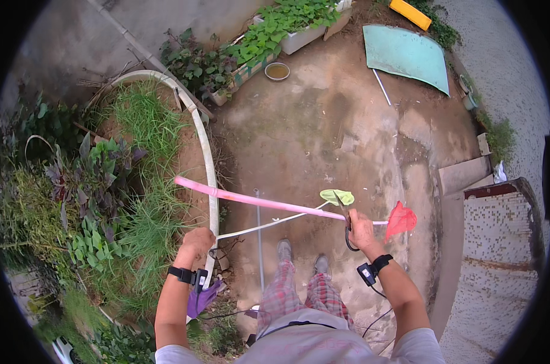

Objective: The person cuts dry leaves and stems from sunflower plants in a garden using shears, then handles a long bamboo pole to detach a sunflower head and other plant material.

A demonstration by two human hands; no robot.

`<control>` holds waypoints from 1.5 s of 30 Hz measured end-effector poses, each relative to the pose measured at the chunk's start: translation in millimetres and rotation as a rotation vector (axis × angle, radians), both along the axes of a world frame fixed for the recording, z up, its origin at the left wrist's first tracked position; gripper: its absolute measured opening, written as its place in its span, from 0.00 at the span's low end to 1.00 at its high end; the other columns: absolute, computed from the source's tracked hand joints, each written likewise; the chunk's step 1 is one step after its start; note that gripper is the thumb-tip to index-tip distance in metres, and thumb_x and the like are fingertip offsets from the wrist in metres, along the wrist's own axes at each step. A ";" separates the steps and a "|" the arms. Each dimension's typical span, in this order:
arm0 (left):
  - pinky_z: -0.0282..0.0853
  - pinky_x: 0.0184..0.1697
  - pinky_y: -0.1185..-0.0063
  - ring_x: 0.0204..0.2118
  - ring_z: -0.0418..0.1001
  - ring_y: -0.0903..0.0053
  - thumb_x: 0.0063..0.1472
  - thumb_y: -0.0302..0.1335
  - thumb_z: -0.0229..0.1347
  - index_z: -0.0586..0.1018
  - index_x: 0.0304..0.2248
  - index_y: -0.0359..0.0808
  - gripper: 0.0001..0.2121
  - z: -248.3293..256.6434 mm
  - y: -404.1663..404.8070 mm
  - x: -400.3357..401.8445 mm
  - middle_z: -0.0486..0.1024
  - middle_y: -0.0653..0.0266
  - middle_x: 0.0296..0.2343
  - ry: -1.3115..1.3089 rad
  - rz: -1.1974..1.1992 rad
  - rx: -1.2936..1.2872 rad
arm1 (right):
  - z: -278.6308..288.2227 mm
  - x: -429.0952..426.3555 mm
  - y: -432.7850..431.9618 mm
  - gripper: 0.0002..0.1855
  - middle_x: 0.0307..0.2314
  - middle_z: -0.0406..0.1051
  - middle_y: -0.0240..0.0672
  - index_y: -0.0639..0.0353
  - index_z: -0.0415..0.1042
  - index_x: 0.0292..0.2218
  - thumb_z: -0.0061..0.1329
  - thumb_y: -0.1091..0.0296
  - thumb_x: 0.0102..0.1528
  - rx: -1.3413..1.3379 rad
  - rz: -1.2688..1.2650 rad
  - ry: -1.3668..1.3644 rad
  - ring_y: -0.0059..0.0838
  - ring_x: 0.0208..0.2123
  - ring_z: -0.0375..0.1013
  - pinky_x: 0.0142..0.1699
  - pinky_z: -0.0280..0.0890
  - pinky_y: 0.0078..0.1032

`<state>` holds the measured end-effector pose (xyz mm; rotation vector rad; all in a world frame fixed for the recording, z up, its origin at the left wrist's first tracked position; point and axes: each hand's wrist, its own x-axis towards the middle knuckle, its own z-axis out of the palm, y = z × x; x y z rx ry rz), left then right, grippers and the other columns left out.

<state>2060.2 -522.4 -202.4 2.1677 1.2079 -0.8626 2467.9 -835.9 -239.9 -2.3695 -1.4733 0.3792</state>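
My left hand [200, 240] is closed at the end of a thin white rod [261, 227]. A small yellow-green mesh net [343, 197] is at the rod's other end, close to my right hand [360, 230]. That hand grips scissors [341, 204], blades pointing away from me and a dark handle loop below the fingers. It also holds a pink pole [261, 202], which stretches left over the planting bed. On the right side of the hand, the pole's thin white section leads to a red mesh net [401, 221].
A curved pale border [207, 150] edges the planted bed on my left. A grey pipe [260, 250] lies by my feet, and purple fabric [204, 298] is below my left wrist. Farther off are a round basin [277, 71], a turquoise panel [407, 57] and a tiled structure [498, 241].
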 end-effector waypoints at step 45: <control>0.70 0.31 0.61 0.28 0.77 0.54 0.48 0.42 0.65 0.72 0.30 0.34 0.21 -24.1 -189.5 168.6 0.77 0.51 0.26 -0.622 0.810 0.311 | 109.6 100.5 400.3 0.07 0.25 0.69 0.34 0.55 0.64 0.33 0.46 0.68 0.51 0.174 1.133 -0.691 0.34 0.32 0.72 0.40 0.64 0.31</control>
